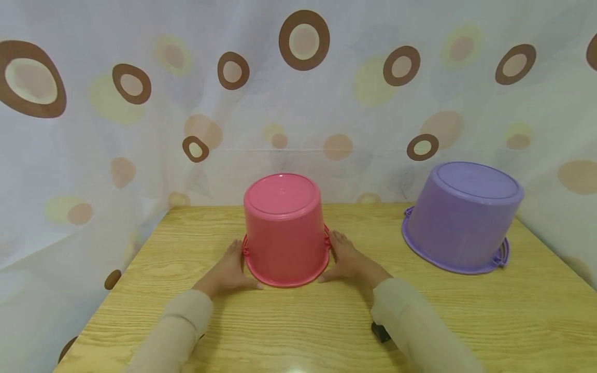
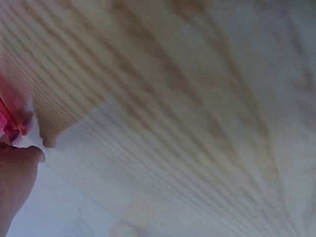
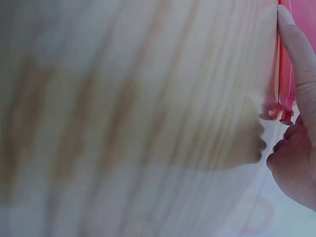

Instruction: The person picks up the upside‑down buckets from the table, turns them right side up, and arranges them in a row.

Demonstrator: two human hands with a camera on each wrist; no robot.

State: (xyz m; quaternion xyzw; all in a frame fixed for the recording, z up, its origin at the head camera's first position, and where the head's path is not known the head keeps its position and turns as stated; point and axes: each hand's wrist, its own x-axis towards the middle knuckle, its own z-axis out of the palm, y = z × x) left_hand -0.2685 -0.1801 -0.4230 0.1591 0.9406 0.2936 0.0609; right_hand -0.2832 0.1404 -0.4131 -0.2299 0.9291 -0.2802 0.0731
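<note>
Steadying the pink bucket (image 1: 286, 243) by its rim looks like the step in hand. It sits upside down on the table (image 1: 289, 331), near the middle. The left hand (image 1: 230, 269) and right hand (image 1: 347, 259) are spread wide, one at each side, thumbs in front. The next move seems to call for both hands to press evenly. The purple bucket (image 1: 462, 223) is upside down too. Both look like smooth plastic, round, with flat bottoms. Wavy wood lines run over the table. Round spots dot the cloth (image 1: 186, 98) behind.
</note>
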